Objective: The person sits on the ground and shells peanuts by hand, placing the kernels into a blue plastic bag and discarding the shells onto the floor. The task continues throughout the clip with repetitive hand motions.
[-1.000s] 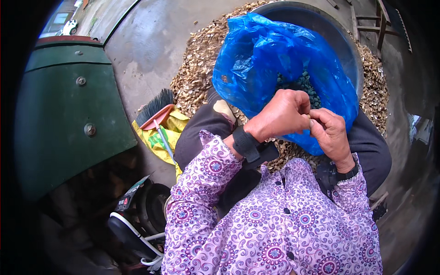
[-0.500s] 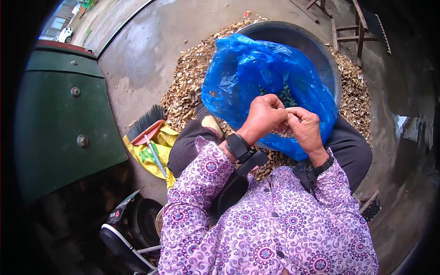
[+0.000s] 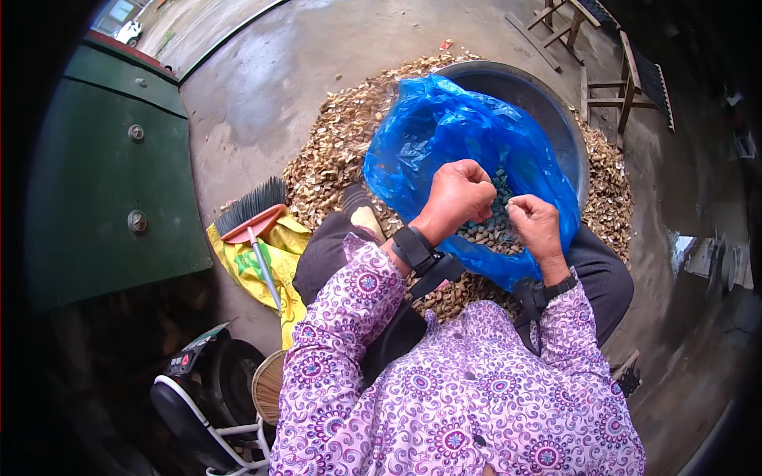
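Observation:
My left hand [image 3: 461, 193] is closed, its fingers curled in and bent toward the right, over a blue plastic bag [image 3: 405, 143]. What it holds, if anything, is hidden by the fingers. A little to the right and lower, my right hand [image 3: 537, 228] pinches thumb against fingers. A tiny pale bit shows at its fingertips, too small to name. The two hands are apart. Below them the bag gapes, with many small nut-like kernels [image 3: 490, 234] inside, bluish toward the back. The bag rests in and over the near side of a wide grey metal basin [image 3: 548, 91].
Broken shells, like peanut shells [image 3: 333, 151], lie heaped around the basin. To the left are a broom head [image 3: 252, 213] on a yellow sack [image 3: 298, 305] and a green metal panel [image 3: 119, 190]. Wooden stools [image 3: 627, 87] stand at the far right. A black, white-framed object [image 3: 208, 404] sits lower left.
My hands met at the fingertips before and are now apart, the right lower and to the right. More of the kernels in the bag shows between them. The whole view has shifted slightly.

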Tool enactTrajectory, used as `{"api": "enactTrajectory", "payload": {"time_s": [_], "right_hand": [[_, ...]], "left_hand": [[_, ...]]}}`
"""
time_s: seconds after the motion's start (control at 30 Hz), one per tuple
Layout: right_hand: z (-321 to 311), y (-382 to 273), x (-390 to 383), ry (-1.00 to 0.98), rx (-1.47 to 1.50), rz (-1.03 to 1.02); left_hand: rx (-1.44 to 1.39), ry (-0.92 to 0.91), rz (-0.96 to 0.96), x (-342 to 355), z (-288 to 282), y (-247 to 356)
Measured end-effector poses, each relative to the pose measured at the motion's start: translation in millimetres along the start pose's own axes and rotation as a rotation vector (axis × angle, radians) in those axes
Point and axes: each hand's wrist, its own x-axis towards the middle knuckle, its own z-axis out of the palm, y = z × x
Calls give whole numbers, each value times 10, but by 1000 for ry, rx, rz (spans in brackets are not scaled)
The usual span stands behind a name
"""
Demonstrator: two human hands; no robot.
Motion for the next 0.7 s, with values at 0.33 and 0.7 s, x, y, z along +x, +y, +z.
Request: {"api": "enactTrajectory", "payload": {"time_s": [0.33, 0.7], "right_hand": [[7, -75, 30, -312, 785, 297], [-962, -5, 211, -211, 1621, -163]], "left_hand": [[499, -107, 213, 8, 126, -115], [129, -146, 72, 16, 46, -50]]}}
